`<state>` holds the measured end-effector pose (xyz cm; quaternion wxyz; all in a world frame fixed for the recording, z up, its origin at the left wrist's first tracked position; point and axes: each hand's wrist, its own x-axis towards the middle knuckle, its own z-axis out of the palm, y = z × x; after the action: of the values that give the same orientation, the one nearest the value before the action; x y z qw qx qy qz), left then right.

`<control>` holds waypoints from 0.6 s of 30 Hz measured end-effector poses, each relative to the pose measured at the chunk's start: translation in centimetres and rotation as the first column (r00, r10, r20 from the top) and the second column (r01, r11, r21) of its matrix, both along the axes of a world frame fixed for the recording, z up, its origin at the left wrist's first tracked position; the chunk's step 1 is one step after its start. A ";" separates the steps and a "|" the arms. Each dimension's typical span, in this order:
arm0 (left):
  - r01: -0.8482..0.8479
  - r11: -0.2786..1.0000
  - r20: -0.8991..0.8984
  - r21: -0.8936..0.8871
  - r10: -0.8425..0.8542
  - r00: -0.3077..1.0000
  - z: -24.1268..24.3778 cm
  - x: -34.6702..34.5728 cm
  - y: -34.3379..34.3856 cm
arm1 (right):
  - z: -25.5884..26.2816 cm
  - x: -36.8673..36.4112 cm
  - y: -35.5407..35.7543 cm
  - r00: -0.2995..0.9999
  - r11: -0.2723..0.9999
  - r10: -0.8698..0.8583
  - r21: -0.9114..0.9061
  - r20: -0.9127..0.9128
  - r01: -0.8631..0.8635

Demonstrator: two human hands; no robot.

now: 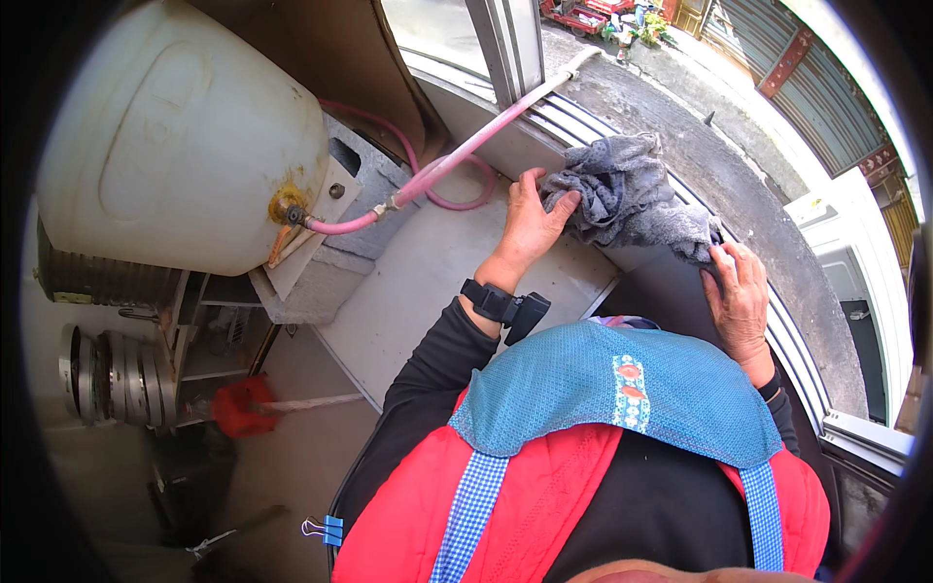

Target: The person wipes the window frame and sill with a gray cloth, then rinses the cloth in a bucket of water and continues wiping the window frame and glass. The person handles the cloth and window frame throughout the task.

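Observation:
A crumpled grey terry cloth lies bunched over the metal sliding-window track in front of me. My left hand grips its near left side, thumb and fingers pinching the folds. At the cloth's lower right end, my right hand holds an edge between fingers and thumb; the fingertips are partly hidden in the fabric. A black strap with a device sits on my left wrist.
A large white plastic tank rests on concrete blocks at left. From its valve, a pink hose runs out over the window sill. Below are stacked metal rings and a red plastic dustpan. Outside are a road and a white vehicle.

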<state>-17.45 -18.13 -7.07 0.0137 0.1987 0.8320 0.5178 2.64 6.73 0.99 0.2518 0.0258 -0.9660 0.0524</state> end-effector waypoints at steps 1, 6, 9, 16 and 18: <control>0.057 0.998 0.085 0.010 -0.058 0.995 -0.1 -0.1 -0.1 | 0.0 0.0 0.0 1.000 1.000 -0.010 0.005 0.002 0.010; -0.026 0.687 0.535 0.726 -0.540 0.649 0.1 1.2 -0.6 | 0.1 0.0 -0.2 1.000 1.000 -0.006 0.009 0.008 0.006; -0.108 0.534 0.436 0.839 -0.538 0.722 1.0 1.8 -2.5 | 0.2 0.0 -0.2 1.000 1.000 -0.001 0.000 0.013 0.001; 0.235 0.928 -0.326 0.288 -0.135 0.936 4.3 -1.1 -2.3 | 0.2 0.1 -0.1 0.999 1.000 0.001 -0.010 0.033 -0.001; 0.070 0.990 -0.650 -0.121 -0.133 0.749 5.2 -2.5 -0.4 | 0.1 0.1 -0.1 0.999 1.000 0.004 -0.009 0.038 -0.004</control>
<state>-19.97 -18.51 -1.89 -0.2417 0.4116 0.7941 0.3762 2.73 6.66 1.13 0.2331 0.0258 -0.9704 0.0575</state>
